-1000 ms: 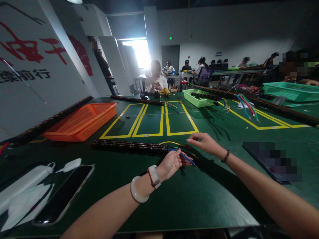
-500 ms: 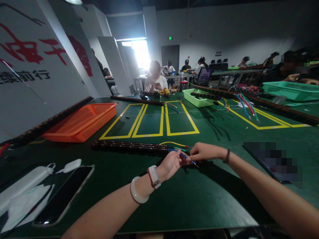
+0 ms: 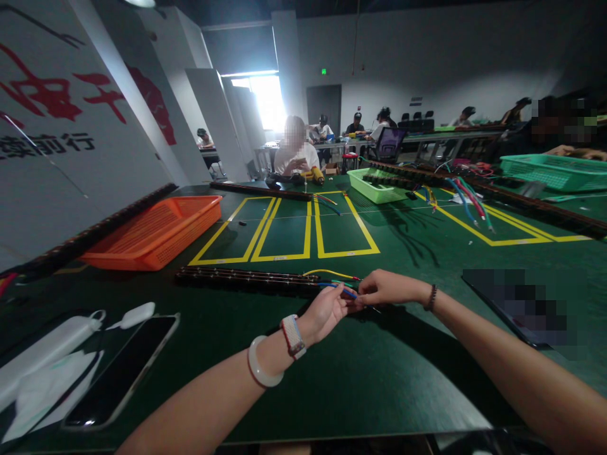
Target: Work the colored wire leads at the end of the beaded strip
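Observation:
My left hand [image 3: 325,311] pinches a thin blue wire [image 3: 345,291] just in front of the right end of a long black terminal strip [image 3: 246,278] that lies across the green table [image 3: 332,373]. My right hand [image 3: 386,287] meets it from the right, fingertips closed on the same blue wire. A yellow wire [image 3: 332,273] and a green wire arc from the strip's end, just behind my fingers. The wire's tip is hidden between my fingers.
An orange basket [image 3: 156,230] stands at the left, a phone [image 3: 121,373] and white items at the near left. Yellow tape boxes [image 3: 303,237] mark the middle. A green basket [image 3: 377,186], more strips and coloured wires lie farther back, where other people sit.
My right hand came down and left from above the wires to meet my left hand and closed on the blue wire. My left hand stayed nearly still.

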The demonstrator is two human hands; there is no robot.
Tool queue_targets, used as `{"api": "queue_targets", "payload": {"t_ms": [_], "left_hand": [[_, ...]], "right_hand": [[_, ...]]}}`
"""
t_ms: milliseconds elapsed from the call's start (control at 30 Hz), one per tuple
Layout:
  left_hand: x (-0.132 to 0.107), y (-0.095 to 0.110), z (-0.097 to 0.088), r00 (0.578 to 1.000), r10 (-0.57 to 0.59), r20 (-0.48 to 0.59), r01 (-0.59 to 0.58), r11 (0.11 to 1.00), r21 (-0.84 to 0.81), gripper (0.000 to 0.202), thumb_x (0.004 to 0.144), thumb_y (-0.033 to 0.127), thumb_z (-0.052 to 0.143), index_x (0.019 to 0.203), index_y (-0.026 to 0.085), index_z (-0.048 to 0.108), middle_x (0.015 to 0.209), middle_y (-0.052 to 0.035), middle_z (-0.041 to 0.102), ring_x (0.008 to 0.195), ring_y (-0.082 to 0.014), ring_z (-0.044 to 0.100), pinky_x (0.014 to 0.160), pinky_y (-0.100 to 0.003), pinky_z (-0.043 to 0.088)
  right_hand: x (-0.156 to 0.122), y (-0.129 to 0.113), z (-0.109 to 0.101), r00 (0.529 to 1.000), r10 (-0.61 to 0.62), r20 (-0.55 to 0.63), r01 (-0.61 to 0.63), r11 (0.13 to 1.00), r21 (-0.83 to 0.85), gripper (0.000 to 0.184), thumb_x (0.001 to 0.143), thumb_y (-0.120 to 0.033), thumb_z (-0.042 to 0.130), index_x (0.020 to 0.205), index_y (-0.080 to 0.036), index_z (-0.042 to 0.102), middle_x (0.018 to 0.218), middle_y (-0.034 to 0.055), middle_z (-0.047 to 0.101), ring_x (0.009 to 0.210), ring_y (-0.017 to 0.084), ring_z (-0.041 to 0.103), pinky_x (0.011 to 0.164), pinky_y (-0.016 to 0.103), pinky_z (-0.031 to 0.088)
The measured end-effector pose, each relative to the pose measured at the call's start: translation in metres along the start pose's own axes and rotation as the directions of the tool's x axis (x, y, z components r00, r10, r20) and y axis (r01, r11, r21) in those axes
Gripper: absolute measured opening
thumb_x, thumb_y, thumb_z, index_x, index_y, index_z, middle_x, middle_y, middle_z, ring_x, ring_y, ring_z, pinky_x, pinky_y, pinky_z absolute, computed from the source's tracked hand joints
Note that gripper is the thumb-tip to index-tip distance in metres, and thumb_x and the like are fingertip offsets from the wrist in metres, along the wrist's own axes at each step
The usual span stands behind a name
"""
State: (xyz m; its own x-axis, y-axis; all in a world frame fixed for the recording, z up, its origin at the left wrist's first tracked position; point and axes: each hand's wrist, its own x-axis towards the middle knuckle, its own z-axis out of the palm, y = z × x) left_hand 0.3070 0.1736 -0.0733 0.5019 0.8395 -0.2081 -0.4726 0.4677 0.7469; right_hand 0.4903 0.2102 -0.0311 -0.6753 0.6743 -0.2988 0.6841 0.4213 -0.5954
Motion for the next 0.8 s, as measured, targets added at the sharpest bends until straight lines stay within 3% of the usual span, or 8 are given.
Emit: {"api": "queue_targets", "payload": {"t_ms": [800], "left_hand": [[-0.0012,0.0001,-0.0006,1.000,-0.018,-0.011,0.018,1.000,-0.018,0.017,0.089,0.021,0.042,0.083,0.010,0.053,0.082,-0.0117,0.062,0.079,-0.0182,0.063,0.087,-0.040,0.046]], "right_hand": [[0.0004,0.0012,-0.0004,0.999,0.033,-0.005,-0.033,0.999,-0.024,0.042,0.082,-0.052,0.050,0.077,-0.012,0.065,0.058,0.0022,0.059,0.048,0.008,0.049,0.045,0.018,0.034]]}}
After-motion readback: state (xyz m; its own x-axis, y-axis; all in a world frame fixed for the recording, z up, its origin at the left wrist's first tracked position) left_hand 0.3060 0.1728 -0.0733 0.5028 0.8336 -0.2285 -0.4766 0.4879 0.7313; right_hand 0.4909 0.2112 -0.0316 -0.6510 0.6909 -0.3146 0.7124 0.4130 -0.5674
